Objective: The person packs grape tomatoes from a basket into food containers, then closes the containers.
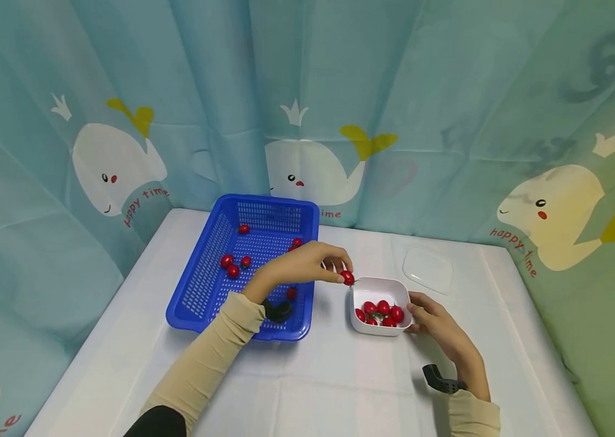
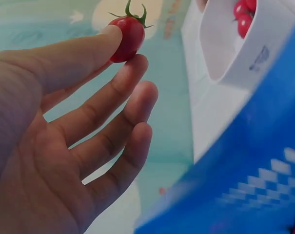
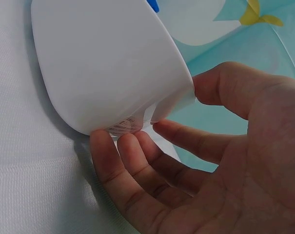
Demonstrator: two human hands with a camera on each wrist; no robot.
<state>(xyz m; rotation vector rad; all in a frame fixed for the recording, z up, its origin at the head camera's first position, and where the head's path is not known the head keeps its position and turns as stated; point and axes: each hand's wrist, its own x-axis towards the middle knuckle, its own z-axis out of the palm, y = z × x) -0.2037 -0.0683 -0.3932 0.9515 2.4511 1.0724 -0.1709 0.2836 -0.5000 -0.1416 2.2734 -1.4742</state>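
Observation:
My left hand (image 1: pixel 307 264) pinches a red cherry tomato (image 1: pixel 347 278) just beyond the left rim of a small white container (image 1: pixel 375 330). In the left wrist view the tomato (image 2: pixel 131 40) has its green stem upward, held between thumb and fingers. Several cherry tomatoes (image 1: pixel 383 307) lie inside the container, towards its near side. On the container's right, my right hand (image 1: pixel 441 321) grips it with the thumb at the rim and fingers against the side wall. The right wrist view shows those fingertips on the white wall (image 3: pixel 108 63), near a printed label.
A blue perforated basket (image 1: pixel 190 273) stands left of the container, under my left forearm, with several cherry tomatoes (image 1: pixel 233 271) spread over its bottom. Behind the container to the right lies a clear lid (image 1: pixel 427 270). A patterned curtain (image 1: pixel 427 121) hangs behind the white table (image 1: pixel 329 388).

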